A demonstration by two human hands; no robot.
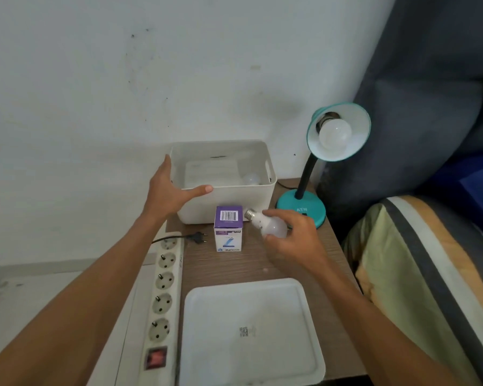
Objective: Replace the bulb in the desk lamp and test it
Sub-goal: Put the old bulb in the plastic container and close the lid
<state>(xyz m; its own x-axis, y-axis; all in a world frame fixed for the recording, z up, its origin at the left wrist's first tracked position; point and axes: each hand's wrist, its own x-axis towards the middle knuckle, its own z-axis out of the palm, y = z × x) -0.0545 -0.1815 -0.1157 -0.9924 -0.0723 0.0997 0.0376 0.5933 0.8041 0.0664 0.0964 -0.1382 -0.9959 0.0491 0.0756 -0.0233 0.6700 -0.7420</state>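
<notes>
A teal desk lamp stands at the table's back right, its shade tilted toward me with a white bulb screwed into the socket. My right hand is shut on a second white bulb, its metal screw base pointing up-left, just right of a purple and white bulb box. My left hand grips the front left corner of a white plastic bin, thumb over the rim. A third bulb lies inside the bin.
A white lid lies flat at the table's near edge. A white power strip with a red switch runs along the left edge; the lamp's black plug lies unplugged beside it. A bed borders the right side.
</notes>
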